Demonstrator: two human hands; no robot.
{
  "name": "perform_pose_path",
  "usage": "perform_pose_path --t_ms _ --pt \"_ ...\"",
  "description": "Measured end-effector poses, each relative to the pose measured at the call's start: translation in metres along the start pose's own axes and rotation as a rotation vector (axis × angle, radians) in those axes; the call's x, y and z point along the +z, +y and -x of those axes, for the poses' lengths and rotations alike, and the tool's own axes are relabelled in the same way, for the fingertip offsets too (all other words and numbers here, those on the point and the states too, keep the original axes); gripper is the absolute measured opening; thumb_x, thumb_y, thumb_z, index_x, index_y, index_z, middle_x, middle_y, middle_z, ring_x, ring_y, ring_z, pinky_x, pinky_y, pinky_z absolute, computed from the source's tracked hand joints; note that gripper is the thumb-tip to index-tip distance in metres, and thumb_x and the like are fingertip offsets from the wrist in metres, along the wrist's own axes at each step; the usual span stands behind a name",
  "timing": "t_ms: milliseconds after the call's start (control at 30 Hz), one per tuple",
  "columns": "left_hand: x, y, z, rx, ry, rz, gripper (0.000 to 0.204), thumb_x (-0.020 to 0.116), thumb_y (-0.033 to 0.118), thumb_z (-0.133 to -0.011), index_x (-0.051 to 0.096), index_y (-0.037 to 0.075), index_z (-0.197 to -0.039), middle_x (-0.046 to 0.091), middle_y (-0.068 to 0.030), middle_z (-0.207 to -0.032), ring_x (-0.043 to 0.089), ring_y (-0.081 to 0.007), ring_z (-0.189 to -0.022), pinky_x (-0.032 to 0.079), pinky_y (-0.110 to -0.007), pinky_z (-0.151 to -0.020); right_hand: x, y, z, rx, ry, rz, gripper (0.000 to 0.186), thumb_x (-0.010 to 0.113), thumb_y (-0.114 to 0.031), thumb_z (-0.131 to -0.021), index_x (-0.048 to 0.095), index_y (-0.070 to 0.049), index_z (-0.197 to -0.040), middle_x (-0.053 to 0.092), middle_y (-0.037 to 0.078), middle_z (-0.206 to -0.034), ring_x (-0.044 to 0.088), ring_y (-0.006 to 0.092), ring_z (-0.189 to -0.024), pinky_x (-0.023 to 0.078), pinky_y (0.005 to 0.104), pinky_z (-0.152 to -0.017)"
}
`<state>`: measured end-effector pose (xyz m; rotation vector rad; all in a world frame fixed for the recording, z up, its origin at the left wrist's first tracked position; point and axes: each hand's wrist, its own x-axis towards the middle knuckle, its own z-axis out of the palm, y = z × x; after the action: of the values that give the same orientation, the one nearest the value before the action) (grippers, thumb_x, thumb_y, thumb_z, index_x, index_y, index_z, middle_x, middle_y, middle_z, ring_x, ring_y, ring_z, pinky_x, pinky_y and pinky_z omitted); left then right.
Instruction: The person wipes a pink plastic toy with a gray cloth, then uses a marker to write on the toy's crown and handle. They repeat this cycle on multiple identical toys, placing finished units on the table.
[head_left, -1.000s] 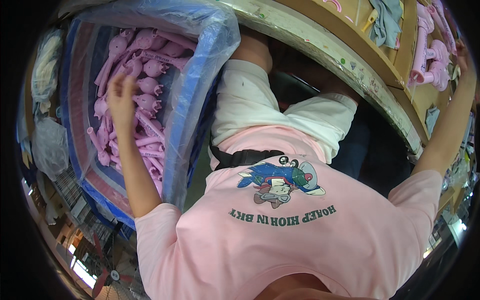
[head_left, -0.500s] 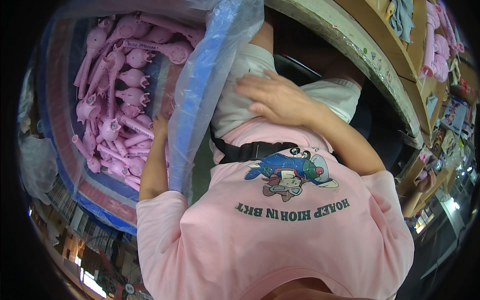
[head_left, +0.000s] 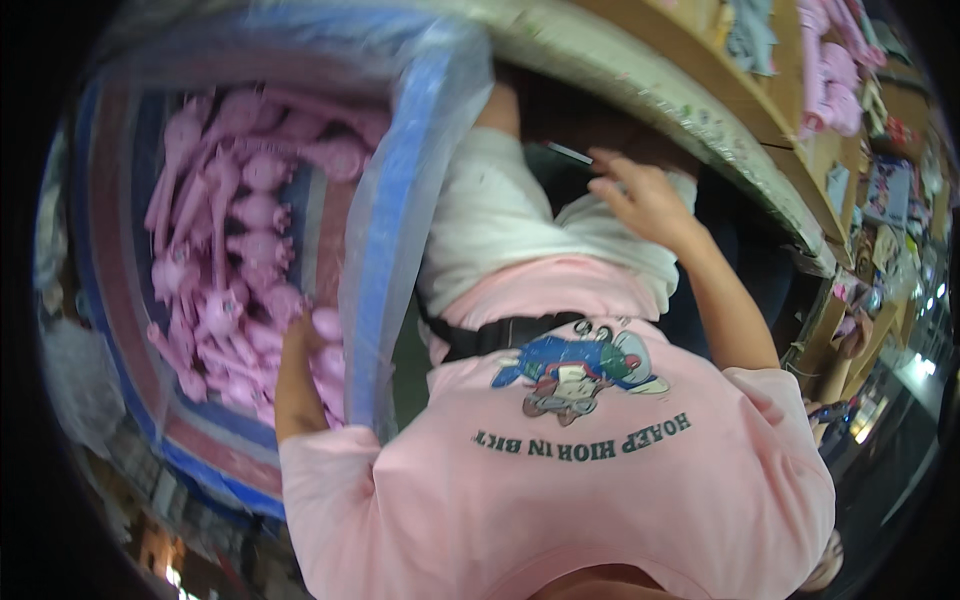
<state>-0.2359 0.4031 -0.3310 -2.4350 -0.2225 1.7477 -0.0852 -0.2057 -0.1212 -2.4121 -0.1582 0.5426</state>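
My left hand [head_left: 302, 335] reaches down among pink plastic toy wands [head_left: 262, 212], which have long handles and round, crown-tipped heads. Its fingers are blurred and partly hidden against the pieces, so I cannot see whether one is gripped. The wands lie heaped in a large sack [head_left: 115, 275] with red, white and blue stripes on my left. Over my lap, my right hand [head_left: 640, 195] hovers with its fingers apart and nothing in them, above the white shorts [head_left: 490, 200].
A clear plastic liner [head_left: 395, 240] covers the sack's near wall beside my leg. Ahead runs a worn, curved table edge [head_left: 640, 70]. More pink toy parts [head_left: 835, 80] lie on the cardboard-lined surface at far right. A dark seat shows under the table.
My right hand has lifted off my thigh and moved right. My left hand has stayed among the wands. The whole view has shifted, with the sack lower in the picture.
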Motion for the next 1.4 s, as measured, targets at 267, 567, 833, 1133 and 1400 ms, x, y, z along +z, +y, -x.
perform_pose_path --t_ms 267,567,833,1133,1400 --pt "-0.099 0.041 0.098 0.500 0.456 1.193 0.055 0.076 0.021 -0.071 0.053 -0.004 -0.115 0.064 -0.0099 -0.093 0.060 -0.0190 -0.083 0.049 -0.031 -0.073 -0.072 -0.048 0.017 -0.116 -0.052 -0.729 0.035 0.058 -0.017 -0.092 0.054 0.001 -0.121 0.069 0.010 -0.095 0.064 0.0145 -0.088 0.051 0.0295 -0.079" --pt "-0.327 0.078 0.275 0.965 1.228 1.470 0.018 0.064 0.017 -0.086 0.058 0.003 -0.095 0.056 -0.0022 -0.084 0.044 -0.0049 -0.060 0.033 -0.021 -0.051 -0.219 0.018 -0.108 0.141 0.846 0.276 0.042 0.063 -0.036 -0.081 0.064 0.000 -0.104 0.067 0.020 -0.098 0.064 0.0324 -0.092 0.049 0.0392 -0.082" --pt "-0.356 0.247 0.344 1.229 0.625 1.292 0.038 0.065 0.007 -0.081 0.048 0.000 -0.114 0.061 -0.0086 -0.097 0.053 -0.0089 -0.067 0.045 -0.023 -0.056 -0.248 0.018 -0.121 0.056 0.898 -0.375 0.029 0.058 -0.022 -0.080 0.066 0.000 -0.097 0.068 0.014 -0.093 0.065 0.0235 -0.084 0.050 0.0370 -0.077" --pt "-0.354 0.338 0.315 1.371 0.498 1.386 0.037 0.065 0.008 -0.085 0.044 0.003 -0.115 0.060 -0.0080 -0.099 0.052 -0.0097 -0.068 0.044 -0.024 -0.061 -0.227 -0.047 -0.070 -0.262 0.632 -1.714 0.025 0.044 -0.019 -0.097 0.062 -0.003 -0.105 0.066 0.009 -0.101 0.063 0.0190 -0.093 0.052 0.0326 -0.083" --pt "-0.347 0.355 0.311 1.323 0.830 1.148 0.057 0.067 0.008 -0.080 0.035 0.001 -0.127 0.048 -0.0133 -0.119 0.048 -0.0215 -0.106 0.040 -0.033 -0.090 -0.126 -0.133 -0.052 -0.726 0.889 -0.010 0.033 0.069 -0.020 -0.074 0.058 -0.008 -0.103 0.055 0.018 -0.121 0.054 0.0368 -0.109 0.041 0.0476 -0.095"
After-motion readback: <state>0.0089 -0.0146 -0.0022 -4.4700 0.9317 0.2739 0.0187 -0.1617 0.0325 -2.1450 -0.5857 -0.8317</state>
